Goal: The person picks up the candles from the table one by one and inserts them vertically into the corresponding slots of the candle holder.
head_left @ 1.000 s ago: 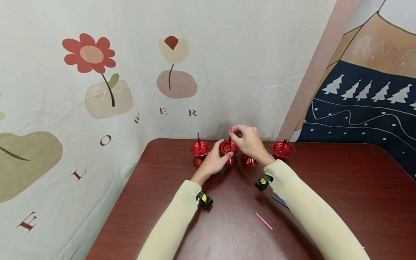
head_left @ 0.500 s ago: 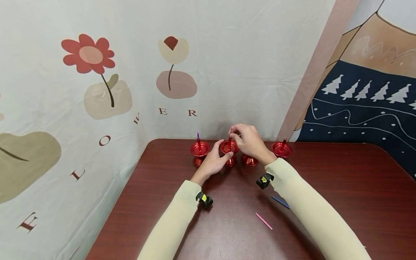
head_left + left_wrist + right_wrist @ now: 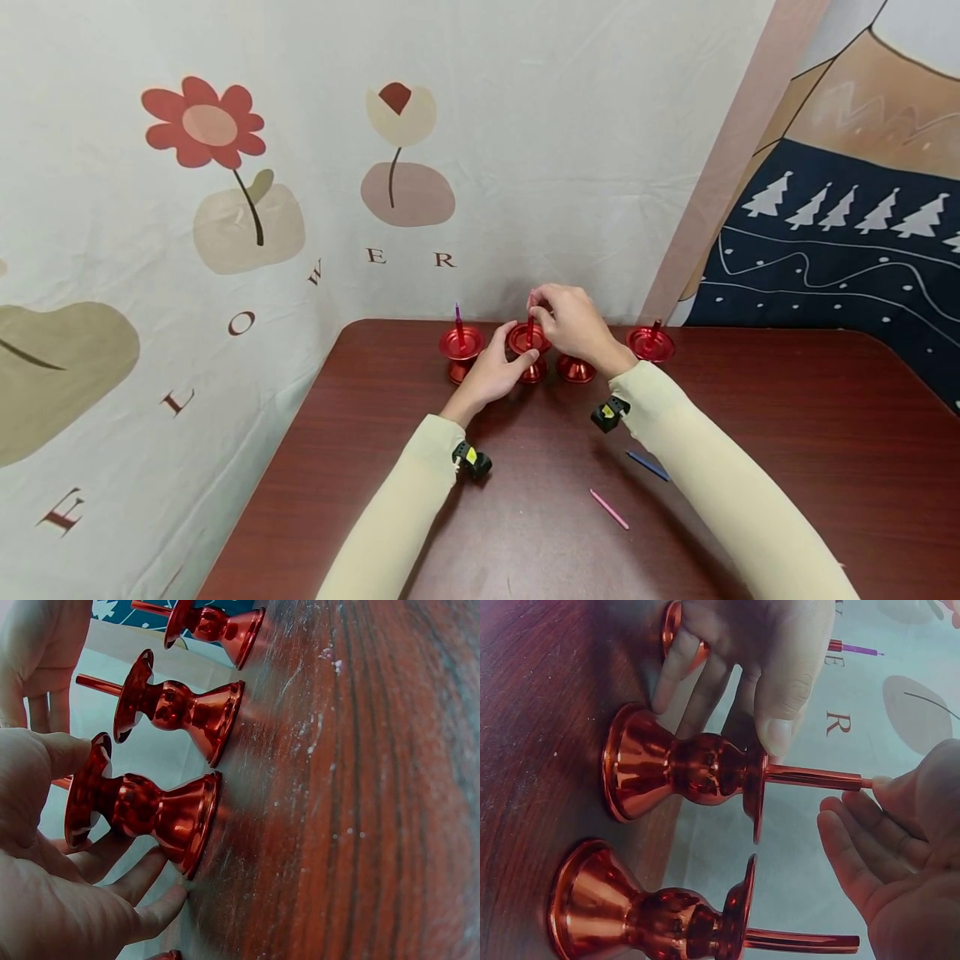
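Observation:
Red metallic candle holders stand in a row at the table's back edge. My left hand point(image 3: 491, 371) grips the second holder from the left point(image 3: 709, 769), its thumb on the dish rim and its fingers behind. At the top of that holder's upright tube point(image 3: 814, 777), my right hand point(image 3: 573, 321) pinches a thin pinkish candle point(image 3: 867, 782). Only a short bit of the candle shows between tube and fingertips. The leftmost holder point(image 3: 461, 343) carries a purple candle point(image 3: 458, 312). The third holder point(image 3: 180, 709) has a bare tube and is partly hidden by my right hand in the head view.
At the right end of the row stands another red holder point(image 3: 651, 344) with a bare tube. A pink candle point(image 3: 609, 509) and a blue candle point(image 3: 647, 466) lie on the brown table point(image 3: 525, 533). A printed cloth point(image 3: 570, 167) hangs close behind the table.
Both hands stay at the second holder. My right hand and wrist have shifted only slightly; the candle and holders look the same.

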A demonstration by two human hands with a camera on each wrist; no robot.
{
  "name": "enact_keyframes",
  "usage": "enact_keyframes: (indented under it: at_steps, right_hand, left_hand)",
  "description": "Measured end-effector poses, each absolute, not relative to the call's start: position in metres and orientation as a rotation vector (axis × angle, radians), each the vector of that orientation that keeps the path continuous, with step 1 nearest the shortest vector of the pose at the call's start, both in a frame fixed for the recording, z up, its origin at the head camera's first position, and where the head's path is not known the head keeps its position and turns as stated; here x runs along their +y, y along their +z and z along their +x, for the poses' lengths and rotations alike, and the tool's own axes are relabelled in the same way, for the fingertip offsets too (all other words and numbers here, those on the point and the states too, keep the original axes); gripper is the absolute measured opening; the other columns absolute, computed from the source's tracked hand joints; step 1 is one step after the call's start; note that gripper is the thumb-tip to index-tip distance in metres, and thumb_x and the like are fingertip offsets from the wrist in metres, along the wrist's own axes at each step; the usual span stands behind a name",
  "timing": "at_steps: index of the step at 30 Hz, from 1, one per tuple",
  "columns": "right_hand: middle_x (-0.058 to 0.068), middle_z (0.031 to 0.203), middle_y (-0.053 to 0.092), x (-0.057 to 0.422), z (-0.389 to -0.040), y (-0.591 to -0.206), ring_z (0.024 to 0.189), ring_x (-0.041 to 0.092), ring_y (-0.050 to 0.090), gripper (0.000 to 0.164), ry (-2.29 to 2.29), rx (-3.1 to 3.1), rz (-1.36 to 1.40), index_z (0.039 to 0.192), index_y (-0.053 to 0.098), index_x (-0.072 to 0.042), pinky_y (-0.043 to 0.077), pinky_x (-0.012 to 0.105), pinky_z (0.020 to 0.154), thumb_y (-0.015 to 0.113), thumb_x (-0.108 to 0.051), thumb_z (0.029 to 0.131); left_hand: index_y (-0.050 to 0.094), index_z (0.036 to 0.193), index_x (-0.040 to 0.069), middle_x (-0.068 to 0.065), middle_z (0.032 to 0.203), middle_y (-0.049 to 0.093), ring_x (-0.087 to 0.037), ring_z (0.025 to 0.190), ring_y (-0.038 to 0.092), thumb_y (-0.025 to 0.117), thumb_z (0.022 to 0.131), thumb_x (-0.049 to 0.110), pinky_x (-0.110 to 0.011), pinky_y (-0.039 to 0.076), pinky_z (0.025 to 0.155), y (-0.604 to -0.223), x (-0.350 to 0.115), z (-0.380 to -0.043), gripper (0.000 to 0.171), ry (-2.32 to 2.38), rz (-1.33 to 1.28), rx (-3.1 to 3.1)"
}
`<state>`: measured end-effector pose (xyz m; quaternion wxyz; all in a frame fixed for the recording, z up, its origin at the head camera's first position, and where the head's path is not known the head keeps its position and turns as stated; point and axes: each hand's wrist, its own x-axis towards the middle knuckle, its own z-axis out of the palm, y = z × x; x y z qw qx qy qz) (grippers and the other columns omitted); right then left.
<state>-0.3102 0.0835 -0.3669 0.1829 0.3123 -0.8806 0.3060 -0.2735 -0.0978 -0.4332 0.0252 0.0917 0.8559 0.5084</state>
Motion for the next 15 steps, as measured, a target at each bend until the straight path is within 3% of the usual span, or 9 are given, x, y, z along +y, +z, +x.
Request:
enact_keyframes:
  at_steps: [11, 15]
  right_hand:
    - [0.013, 0.105, 0.079, 0.085, -0.306, -0.369, 0.086, 0.028, 0.070, 0.003, 0.906, -2.485, 0.880, 0.103, 0.076, -0.002, 0.057, 0.047, 0.077, 0.074, -0.003, 0.102]
    - [0.015, 0.112, 0.080, 0.088, -0.299, -0.368, 0.095, 0.031, 0.076, 0.013, 0.982, -2.507, 0.850, 0.113, 0.077, 0.001, 0.061, 0.051, 0.084, 0.072, -0.003, 0.101]
  left_hand:
    - [0.033, 0.170, 0.006, -0.023, 0.164, 0.051, -0.037, 0.149, 0.053, 0.069, 0.109, 0.032, -0.056, 0.040, 0.124, -0.435, -0.098, -0.275, 0.075, 1.555, 0.284, 2.660]
    - [0.034, 0.169, 0.006, -0.023, 0.162, 0.053, -0.036, 0.147, 0.055, 0.069, 0.108, 0.032, -0.056, 0.041, 0.123, -0.437, -0.097, -0.276, 0.075, 1.552, 0.283, 2.675]
